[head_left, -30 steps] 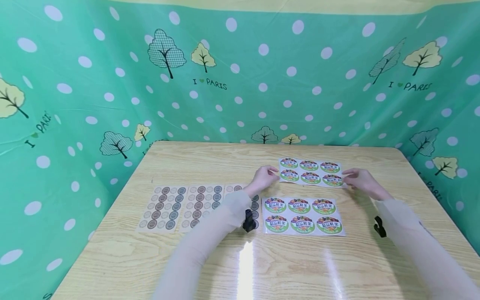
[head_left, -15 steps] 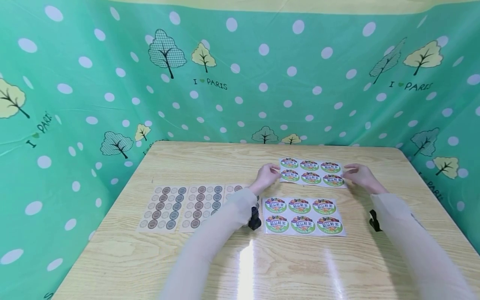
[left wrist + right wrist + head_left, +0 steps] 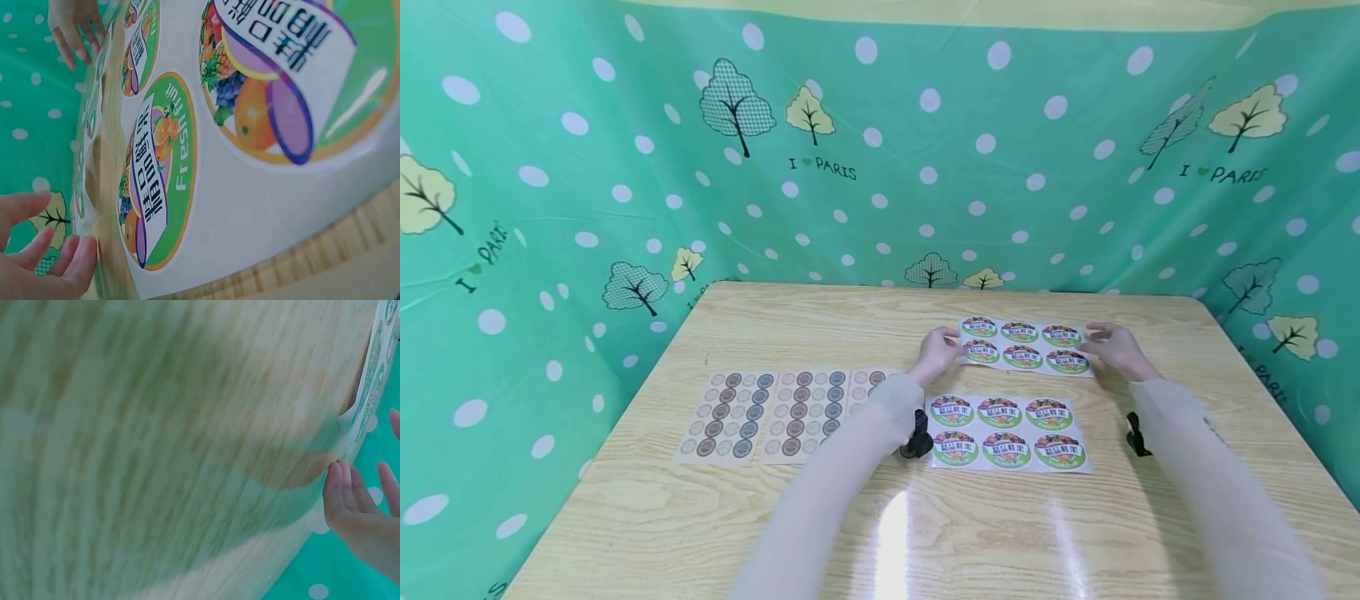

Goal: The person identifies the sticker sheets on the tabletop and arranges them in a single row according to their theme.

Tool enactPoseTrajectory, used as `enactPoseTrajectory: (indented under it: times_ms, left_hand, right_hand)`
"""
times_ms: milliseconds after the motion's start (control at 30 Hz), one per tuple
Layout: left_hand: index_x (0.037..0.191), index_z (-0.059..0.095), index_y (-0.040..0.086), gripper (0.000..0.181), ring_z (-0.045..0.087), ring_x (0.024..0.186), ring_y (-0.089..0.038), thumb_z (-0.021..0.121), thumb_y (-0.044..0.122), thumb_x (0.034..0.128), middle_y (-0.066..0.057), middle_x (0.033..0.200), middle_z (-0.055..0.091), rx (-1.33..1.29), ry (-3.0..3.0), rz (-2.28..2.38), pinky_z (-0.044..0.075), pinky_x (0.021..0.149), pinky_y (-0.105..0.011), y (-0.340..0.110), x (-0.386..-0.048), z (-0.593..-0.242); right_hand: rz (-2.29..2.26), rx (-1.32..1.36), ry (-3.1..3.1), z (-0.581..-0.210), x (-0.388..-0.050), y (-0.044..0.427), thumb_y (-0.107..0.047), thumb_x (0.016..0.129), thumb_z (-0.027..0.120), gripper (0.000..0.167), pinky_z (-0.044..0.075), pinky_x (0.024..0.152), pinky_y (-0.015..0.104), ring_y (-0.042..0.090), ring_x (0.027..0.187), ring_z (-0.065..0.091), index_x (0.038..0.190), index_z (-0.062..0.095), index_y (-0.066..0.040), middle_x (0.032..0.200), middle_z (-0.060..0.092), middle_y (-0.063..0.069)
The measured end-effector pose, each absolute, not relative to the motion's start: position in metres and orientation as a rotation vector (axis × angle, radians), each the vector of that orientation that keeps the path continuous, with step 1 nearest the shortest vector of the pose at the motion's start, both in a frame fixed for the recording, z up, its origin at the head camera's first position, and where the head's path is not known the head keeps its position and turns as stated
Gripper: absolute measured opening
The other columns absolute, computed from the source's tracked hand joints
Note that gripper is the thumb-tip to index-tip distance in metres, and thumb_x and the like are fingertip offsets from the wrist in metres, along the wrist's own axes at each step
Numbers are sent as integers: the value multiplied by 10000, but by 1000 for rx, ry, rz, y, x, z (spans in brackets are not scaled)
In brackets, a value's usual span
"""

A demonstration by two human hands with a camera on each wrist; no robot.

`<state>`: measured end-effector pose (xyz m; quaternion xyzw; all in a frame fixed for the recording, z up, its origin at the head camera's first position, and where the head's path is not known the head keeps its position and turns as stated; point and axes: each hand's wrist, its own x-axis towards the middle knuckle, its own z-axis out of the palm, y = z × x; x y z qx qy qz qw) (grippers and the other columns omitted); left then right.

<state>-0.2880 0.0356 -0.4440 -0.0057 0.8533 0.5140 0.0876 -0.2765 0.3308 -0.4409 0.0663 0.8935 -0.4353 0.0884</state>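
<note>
A white sheet of oval fruit stickers [image 3: 1021, 344] lies toward the back of the table, right of the middle. My left hand [image 3: 937, 353] is at its left end, and my right hand [image 3: 1116, 348] is at its right end. In the left wrist view the left hand's fingers [image 3: 80, 259] are relaxed near the sheet's slightly lifted edge, thumb apart. The right wrist view has the right hand's fingertips [image 3: 337, 472] by the tabletop, close to a raised sheet corner, with nothing pinched. A second, matching sticker sheet [image 3: 1009, 433] lies flat in front.
Sheets of small round brown and grey stickers [image 3: 730, 417] lie side by side on the left, partly hidden behind the left sleeve [image 3: 850, 458]. The wooden table [image 3: 1000, 533] backs onto a green dotted cloth [image 3: 880, 200]. Black wrist straps [image 3: 917, 435] show at the cuffs.
The left hand has shifted slightly right and back along the sheet's left end. The right hand has moved slightly back, its fingers loosening at the sheet's edge. The sheet has hardly moved.
</note>
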Motion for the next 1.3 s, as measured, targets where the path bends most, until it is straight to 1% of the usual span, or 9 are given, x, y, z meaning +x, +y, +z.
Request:
enactPoseTrajectory:
  times_ms: [167, 267, 333, 400, 600, 800, 933, 1067, 1300]
  left_hand:
    - [1047, 597, 76, 369, 543, 754, -145, 725, 146, 709, -43, 867, 588, 38, 2577, 1577, 467, 634, -241, 37, -315, -482]
    - [1035, 597, 65, 345, 557, 758, -160, 716, 123, 717, -53, 875, 594, 19, 2508, 1600, 474, 638, -248, 35, -321, -488]
    - [1089, 580, 53, 365, 563, 864, -206, 689, 79, 741, -86, 978, 592, -66, 2466, 1546, 482, 733, -298, 35, -311, -469]
    - [1074, 585, 43, 358, 564, 867, -202, 693, 74, 734, -86, 990, 593, -61, 2467, 1538, 481, 736, -289, 35, -309, -464]
    - [909, 611, 106, 318, 538, 672, -105, 765, 161, 636, 7, 800, 587, 34, 2579, 1530, 450, 571, -209, 42, -366, -540]
    - [963, 603, 127, 398, 550, 774, -148, 785, 229, 623, -2, 901, 591, -21, 2610, 1465, 474, 668, -264, 51, -402, -587]
    - [914, 610, 145, 411, 532, 771, -131, 810, 271, 578, 23, 876, 579, -24, 2632, 1447, 464, 689, -247, 51, -402, -588]
    - [978, 612, 130, 422, 543, 834, -157, 789, 267, 620, -2, 949, 589, -29, 2605, 1440, 466, 741, -272, 50, -393, -577]
    - [980, 615, 66, 419, 542, 787, -173, 781, 247, 641, -48, 929, 591, 48, 2668, 1403, 466, 663, -273, 49, -383, -567]
  right_hand:
    - [-1292, 207, 2653, -442, -280, 332, -146, 838, 560, 664, 262, 981, 546, 478, 1204, 244, 1350, 202, 76, 1326, 241, 349]
    - [-1277, 190, 2651, -441, -280, 333, -145, 842, 555, 668, 247, 988, 549, 481, 1207, 236, 1351, 188, 82, 1330, 235, 349]
    - [-1260, 177, 2655, -440, -280, 333, -147, 846, 551, 666, 238, 992, 551, 484, 1208, 228, 1349, 183, 88, 1331, 229, 351]
    - [-1244, 169, 2661, -438, -280, 333, -154, 849, 552, 667, 228, 995, 554, 487, 1211, 219, 1347, 183, 90, 1333, 226, 350]
    - [-1232, 146, 2649, -434, -280, 332, -174, 844, 564, 698, 186, 1005, 564, 487, 1226, 186, 1349, 165, 95, 1349, 207, 341]
    - [-1229, 125, 2617, -436, -284, 332, -199, 844, 573, 738, 158, 1014, 562, 475, 1247, 153, 1360, 130, 87, 1378, 167, 318]
    - [-1235, 143, 2586, -437, -286, 332, -208, 836, 583, 767, 133, 1019, 565, 469, 1259, 122, 1370, 109, 72, 1396, 140, 298]
    - [-1238, 154, 2564, -438, -288, 332, -217, 824, 597, 796, 113, 1019, 570, 468, 1265, 97, 1377, 96, 58, 1408, 118, 284]
    - [-1249, 128, 2558, -438, -288, 333, -214, 829, 597, 790, 119, 1022, 564, 467, 1267, 91, 1380, 97, 53, 1415, 95, 276]
